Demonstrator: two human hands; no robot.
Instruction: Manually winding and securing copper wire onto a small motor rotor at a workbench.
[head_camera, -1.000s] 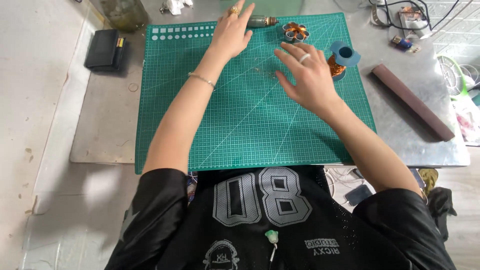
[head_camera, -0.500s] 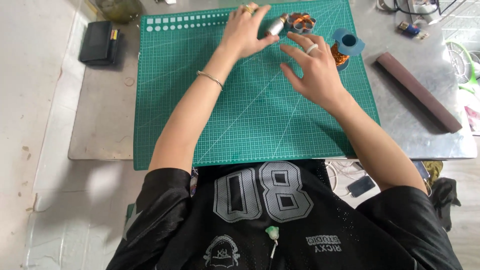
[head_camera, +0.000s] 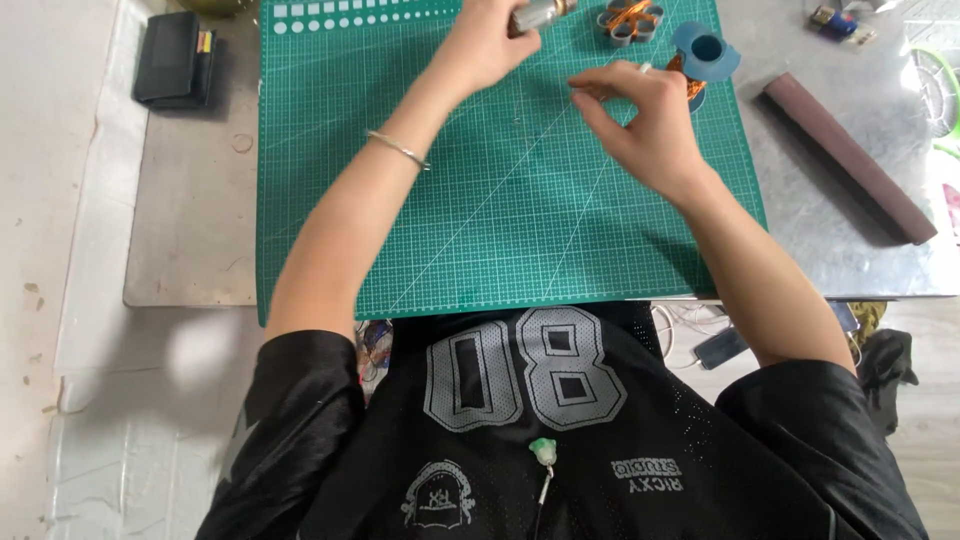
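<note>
While the left hand grips a small metal cylinder, the right hand hovers empty.
Right fingers half curled over green cutting mat; blue spool just beyond them, cylinder at left fingertips.

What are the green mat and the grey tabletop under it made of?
The green mat looks like matte rubbery plastic, a cutting mat, judging by its printed white grid. The tabletop seems to be brushed sheet metal: dull grey sheen with faint reflections.
</note>
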